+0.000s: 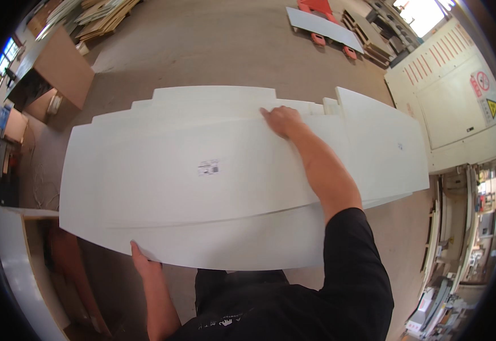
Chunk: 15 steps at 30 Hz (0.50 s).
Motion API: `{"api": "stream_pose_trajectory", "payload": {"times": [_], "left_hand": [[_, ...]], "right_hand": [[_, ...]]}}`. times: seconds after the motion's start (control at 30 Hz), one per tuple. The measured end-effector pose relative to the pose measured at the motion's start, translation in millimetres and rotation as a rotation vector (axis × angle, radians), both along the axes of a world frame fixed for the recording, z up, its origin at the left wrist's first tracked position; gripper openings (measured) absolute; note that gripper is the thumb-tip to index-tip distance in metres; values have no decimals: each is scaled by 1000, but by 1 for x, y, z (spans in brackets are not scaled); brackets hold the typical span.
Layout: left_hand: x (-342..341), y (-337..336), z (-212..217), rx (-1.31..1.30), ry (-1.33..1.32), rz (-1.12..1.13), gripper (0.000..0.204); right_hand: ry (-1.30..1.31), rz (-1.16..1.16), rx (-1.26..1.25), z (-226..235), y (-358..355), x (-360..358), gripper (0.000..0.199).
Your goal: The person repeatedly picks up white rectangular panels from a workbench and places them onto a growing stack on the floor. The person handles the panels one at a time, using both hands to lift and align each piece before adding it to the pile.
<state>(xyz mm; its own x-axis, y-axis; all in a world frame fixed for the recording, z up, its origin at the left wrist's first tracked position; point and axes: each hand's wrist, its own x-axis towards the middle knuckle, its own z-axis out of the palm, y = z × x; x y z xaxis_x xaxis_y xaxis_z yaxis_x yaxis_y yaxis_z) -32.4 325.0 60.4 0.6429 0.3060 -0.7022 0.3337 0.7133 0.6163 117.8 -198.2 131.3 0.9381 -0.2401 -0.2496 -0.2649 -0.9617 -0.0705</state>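
A stack of white panels (146, 176) spreads out in front of me, their edges stepped at the far side. The top panel has a small printed label (207, 167), and its near edge lies back from that of a panel below (248, 244). At the near left edge, my left hand (144, 258) grips that lower panel with the thumb on top; its other fingers are hidden underneath. My right arm reaches across the stack. My right hand (285, 121) is closed at the top panel's far edge, fingers bent over it. Another white panel (381, 145) lies at the right, overlapping the stack's end.
A brown board box (66, 71) stands at the far left, an open cabinet (18, 256) at the near left. Boards (103, 20) are piled at the back. A red pallet jack (316, 7) and grey panel (324, 29) are far right. A pale machine cabinet (452, 96) borders the right.
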Motion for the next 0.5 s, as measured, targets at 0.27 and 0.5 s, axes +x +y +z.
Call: {"api": "stream_pose_trajectory", "payload": {"times": [0.27,0.5], "left_hand": [[45,-14,-19,108,15,-38,54],[54,-22,11,732,496,-940,64]], "right_hand": [[23,18,36,-31,-16,66,64],[-143,222,-75,-55,-37,94,49]]}}
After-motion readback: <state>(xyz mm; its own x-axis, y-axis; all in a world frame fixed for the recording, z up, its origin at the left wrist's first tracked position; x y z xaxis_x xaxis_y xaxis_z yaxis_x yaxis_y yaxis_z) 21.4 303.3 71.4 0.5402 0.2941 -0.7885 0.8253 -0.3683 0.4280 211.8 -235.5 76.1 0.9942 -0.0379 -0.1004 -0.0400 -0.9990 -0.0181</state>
